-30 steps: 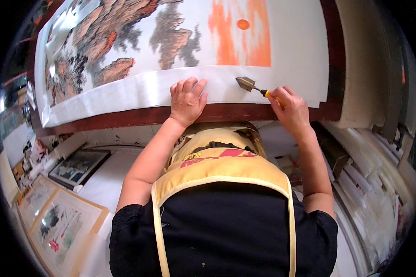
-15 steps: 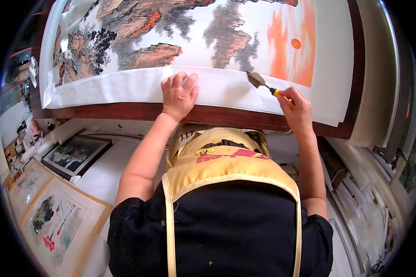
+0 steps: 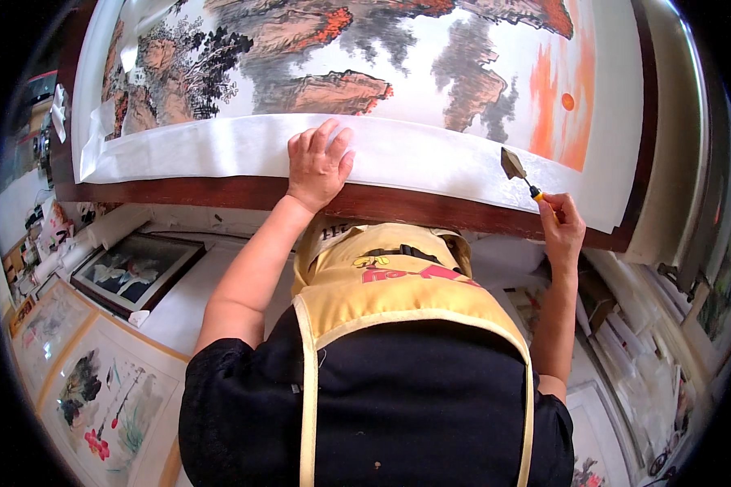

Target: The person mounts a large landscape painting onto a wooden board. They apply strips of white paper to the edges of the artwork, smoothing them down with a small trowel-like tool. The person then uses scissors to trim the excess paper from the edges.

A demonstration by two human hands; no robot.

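A long white strip (image 3: 219, 150) of paper or cloth runs along the near side of a landscape painting (image 3: 333, 91) with dark trees, orange-brown cliffs and an orange sun. On the strip, near its middle, rests my left hand (image 3: 318, 166); its fingers are a little bent and apart, pressing down and gripping nothing. My right hand (image 3: 562, 227), by the table's near edge at the right, is closed round the yellow and black handle of a small trowel (image 3: 511, 165). The trowel's pointed metal blade is over the strip's right part, which has a slight sheen; whether it touches is unclear.
The painting lies on a dark red-brown table (image 3: 219, 191). Below left are a dark-framed picture (image 3: 138, 272) and a flower painting (image 3: 109, 406) with a tan border. White rolls (image 3: 118, 227) lie by the table's left end, and stacked papers (image 3: 649, 357) fill the lower right.
My right hand has moved right and nearer to me with the trowel. My left hand stays on the strip. The view has shifted, and the painting appears farther right.
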